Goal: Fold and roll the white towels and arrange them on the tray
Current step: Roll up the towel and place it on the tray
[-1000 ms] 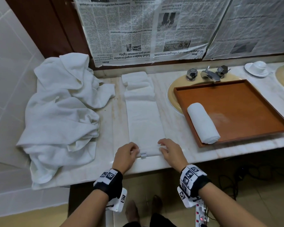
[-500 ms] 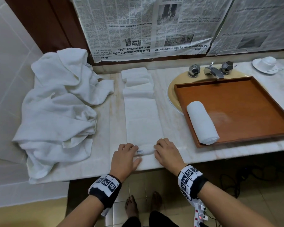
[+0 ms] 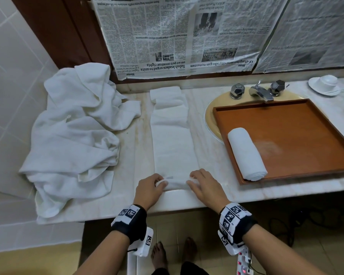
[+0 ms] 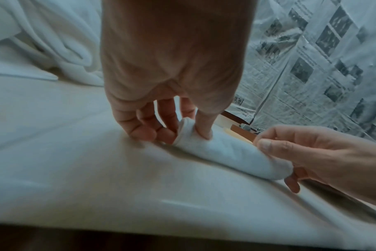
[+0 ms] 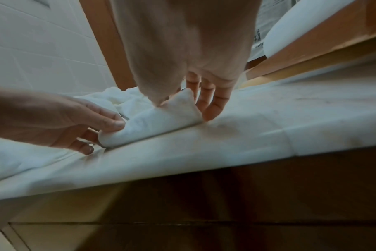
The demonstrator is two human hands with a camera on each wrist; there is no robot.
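Note:
A white towel (image 3: pixel 172 147) folded into a long strip lies on the marble counter, running away from me. Its near end is wound into a small roll (image 3: pixel 176 184) (image 4: pixel 225 152) (image 5: pixel 157 122). My left hand (image 3: pixel 153 187) (image 4: pixel 174 129) pinches the roll's left end between thumb and fingers. My right hand (image 3: pixel 201 185) (image 5: pixel 182 101) pinches its right end the same way. One finished rolled towel (image 3: pixel 246 153) lies at the left side of the brown wooden tray (image 3: pixel 306 126), which sits over the sink.
A heap of loose white towels (image 3: pixel 75 135) covers the counter's left part. A chrome tap (image 3: pixel 260 92) stands behind the tray, and a white cup on a saucer (image 3: pixel 326 84) at the far right. Newspaper (image 3: pixel 187 36) covers the wall behind. The counter edge is just under my wrists.
Both hands went from lying over the towel's near end to pinching its two ends. The roll has grown thicker and moved slightly away from the counter edge.

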